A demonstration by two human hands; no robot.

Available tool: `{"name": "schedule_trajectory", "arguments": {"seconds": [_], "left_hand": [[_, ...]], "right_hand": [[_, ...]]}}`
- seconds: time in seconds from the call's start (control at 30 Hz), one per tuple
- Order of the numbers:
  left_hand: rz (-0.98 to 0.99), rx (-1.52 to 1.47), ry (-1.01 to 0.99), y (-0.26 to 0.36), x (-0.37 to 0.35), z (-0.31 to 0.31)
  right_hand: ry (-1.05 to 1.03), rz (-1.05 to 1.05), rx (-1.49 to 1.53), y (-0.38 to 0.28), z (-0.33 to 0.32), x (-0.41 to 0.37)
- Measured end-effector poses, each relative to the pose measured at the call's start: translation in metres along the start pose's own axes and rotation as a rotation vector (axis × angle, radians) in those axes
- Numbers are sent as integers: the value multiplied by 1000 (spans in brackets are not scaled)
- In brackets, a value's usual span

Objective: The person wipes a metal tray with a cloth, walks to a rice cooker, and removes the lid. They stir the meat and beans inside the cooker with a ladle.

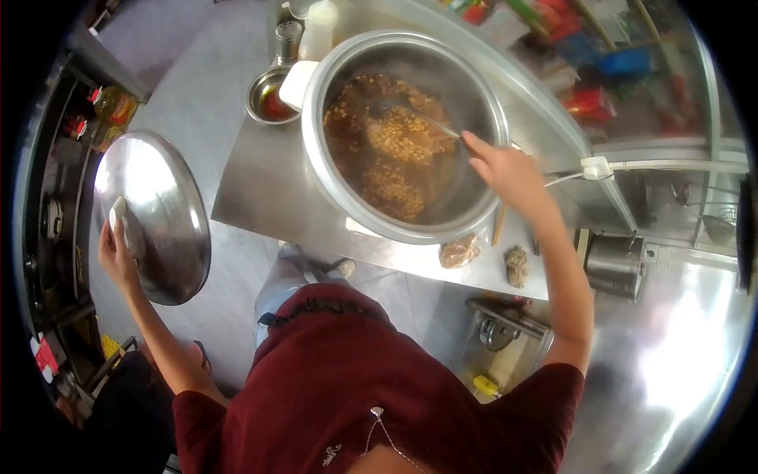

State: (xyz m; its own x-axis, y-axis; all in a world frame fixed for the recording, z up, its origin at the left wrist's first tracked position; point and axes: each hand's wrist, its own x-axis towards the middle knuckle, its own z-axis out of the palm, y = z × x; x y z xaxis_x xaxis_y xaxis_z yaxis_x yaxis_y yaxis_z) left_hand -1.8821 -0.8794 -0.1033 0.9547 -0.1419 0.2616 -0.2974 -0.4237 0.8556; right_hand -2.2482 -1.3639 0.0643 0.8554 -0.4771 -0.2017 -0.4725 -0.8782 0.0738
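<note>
A large round metal pot (313, 134) stands on the steel counter, with brown broth and many pale yellow beans or kernels (399, 138) in it. My right hand (505, 170) is over the pot's right rim, closed around the handle of a ladle (433, 121). The ladle's head dips into the broth and is partly hidden. Out to the left, my left hand (117, 257) grips the pale knob of a big shiny pot lid (170, 213). That lid is tilted on its side, away from the pot, above the floor.
A small metal bowl (272, 96) with reddish liquid, a white squeeze bottle (319, 31) and a metal shaker (288, 41) stand left of the pot. A plastic bag (460, 250) and a scrubber (516, 267) lie near the counter's front edge. Another person sits at lower left.
</note>
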Motion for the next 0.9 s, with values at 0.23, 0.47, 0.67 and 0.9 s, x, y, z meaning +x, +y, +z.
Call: {"name": "schedule_trajectory", "arguments": {"seconds": [0.23, 0.47, 0.67, 0.9], "left_hand": [[-83, -3, 0, 0, -5, 4], [-25, -52, 13, 6, -9, 6], [-36, 33, 0, 7, -4, 7], [-68, 13, -7, 2, 2, 11]], "right_hand": [[-129, -91, -64, -42, 25, 19], [190, -135, 61, 17, 4, 10], [40, -32, -134, 2, 11, 16], [1, 81, -2, 4, 24, 33]]}}
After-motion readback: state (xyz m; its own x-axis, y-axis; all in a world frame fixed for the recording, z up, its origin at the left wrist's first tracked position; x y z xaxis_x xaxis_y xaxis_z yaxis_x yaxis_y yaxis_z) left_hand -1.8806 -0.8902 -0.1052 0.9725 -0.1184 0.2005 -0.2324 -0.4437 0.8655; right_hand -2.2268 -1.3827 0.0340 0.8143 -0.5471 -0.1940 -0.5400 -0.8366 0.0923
